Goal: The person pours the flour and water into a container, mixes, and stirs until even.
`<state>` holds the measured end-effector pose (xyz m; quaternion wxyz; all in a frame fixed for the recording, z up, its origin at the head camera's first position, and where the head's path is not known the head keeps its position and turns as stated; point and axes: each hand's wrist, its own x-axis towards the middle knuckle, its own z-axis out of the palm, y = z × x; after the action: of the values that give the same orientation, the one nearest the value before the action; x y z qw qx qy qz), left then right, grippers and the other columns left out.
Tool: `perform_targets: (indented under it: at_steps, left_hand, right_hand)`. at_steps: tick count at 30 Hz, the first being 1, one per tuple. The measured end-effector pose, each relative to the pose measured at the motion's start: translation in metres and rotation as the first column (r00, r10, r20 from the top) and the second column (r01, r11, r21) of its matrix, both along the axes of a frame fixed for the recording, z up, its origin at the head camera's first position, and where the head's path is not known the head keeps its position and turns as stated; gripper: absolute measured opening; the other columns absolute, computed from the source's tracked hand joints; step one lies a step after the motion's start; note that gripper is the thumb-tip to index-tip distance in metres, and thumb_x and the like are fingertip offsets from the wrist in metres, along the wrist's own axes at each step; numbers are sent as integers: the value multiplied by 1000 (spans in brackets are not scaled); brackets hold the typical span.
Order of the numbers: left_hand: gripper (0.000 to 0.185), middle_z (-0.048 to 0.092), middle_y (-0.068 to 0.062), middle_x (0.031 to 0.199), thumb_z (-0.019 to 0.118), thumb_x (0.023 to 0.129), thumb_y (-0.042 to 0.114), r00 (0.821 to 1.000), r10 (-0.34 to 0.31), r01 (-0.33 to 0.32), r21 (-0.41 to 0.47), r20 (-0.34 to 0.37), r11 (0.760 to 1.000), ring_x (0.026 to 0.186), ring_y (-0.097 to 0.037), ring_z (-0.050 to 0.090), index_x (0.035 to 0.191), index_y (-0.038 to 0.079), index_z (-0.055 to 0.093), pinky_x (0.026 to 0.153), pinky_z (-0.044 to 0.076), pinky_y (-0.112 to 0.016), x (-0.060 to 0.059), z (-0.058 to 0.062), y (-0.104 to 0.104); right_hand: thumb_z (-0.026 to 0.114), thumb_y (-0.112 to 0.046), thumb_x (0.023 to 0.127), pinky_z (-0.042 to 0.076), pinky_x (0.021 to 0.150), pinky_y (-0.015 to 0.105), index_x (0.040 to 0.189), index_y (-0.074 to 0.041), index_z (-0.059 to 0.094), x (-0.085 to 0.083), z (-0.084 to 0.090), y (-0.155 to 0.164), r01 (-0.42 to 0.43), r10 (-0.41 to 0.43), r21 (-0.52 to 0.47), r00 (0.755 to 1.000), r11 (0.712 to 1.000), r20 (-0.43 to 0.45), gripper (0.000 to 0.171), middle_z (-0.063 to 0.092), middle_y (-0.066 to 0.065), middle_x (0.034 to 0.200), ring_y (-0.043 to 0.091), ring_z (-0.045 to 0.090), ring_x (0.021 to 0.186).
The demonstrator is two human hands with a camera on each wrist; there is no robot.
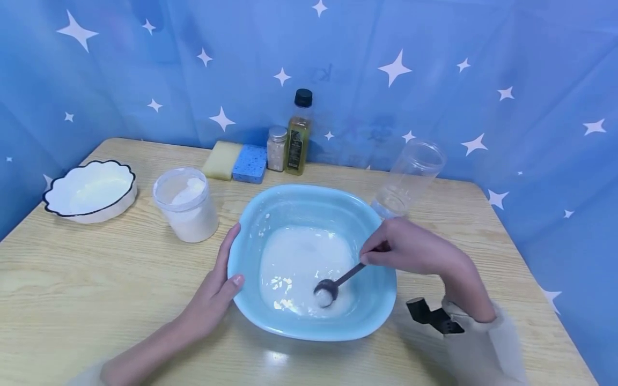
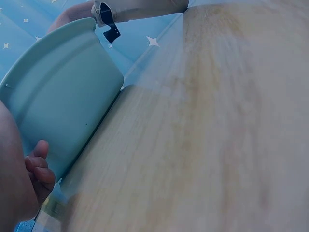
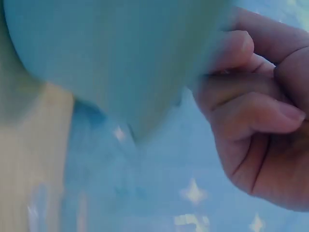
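A light-blue plastic basin stands on the table, holding white liquid with bubbles on its surface. My left hand grips the basin's left rim, its thumb tip on the edge; the left wrist view shows curled fingers against the outer wall. From the right side, my right hand pinches the handle of a dark round-bowled spoon. The spoon's bowl is at the liquid's surface, with white stuff in it. In the right wrist view the basin wall hides the spoon and part of my right hand.
Left of the basin stand a jar of white powder and a scalloped white dish. Behind are a yellow sponge, a blue sponge, a small shaker and an oil bottle. A clear container is behind right.
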<state>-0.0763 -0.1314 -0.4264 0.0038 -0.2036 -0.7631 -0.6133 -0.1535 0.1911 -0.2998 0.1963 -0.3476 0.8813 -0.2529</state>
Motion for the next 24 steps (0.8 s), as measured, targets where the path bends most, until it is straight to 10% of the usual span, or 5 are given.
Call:
perform_targets:
  at_steps: [5, 12, 24]
  left_hand:
    - [69, 10, -1, 154, 39, 95, 8, 1000, 18, -18, -2, -19, 1000, 122, -35, 43, 150, 30, 4, 85, 49, -34, 0, 1, 0]
    - [70, 7, 1, 155, 39, 95, 7, 1000, 15, -15, -1, -17, 1000, 125, -35, 38, 150, 30, 3, 86, 49, -35, 0, 0, 1]
    - [70, 13, -3, 154, 40, 95, 8, 1000, 23, -23, -7, -11, 1000, 119, -34, 47, 150, 30, 4, 85, 49, -36, 0, 2, 1]
  right_hand:
    - [64, -10, 86, 31, 44, 18, 85, -12, 75, 4, -21, -37, -7, -1, -95, 996, 995, -84, 11, 60, -7, 64, 3, 37, 47]
    - [62, -10, 88, 33, 45, 20, 84, -11, 74, 0, -25, -38, 205, -210, -49, 961, 978, -177, 13, 54, -6, 58, 7, 40, 49]
    - [63, -12, 88, 34, 45, 21, 87, -11, 75, 0, -17, -30, 127, -131, -47, 985, 991, -114, 12, 58, -6, 62, 7, 41, 48]
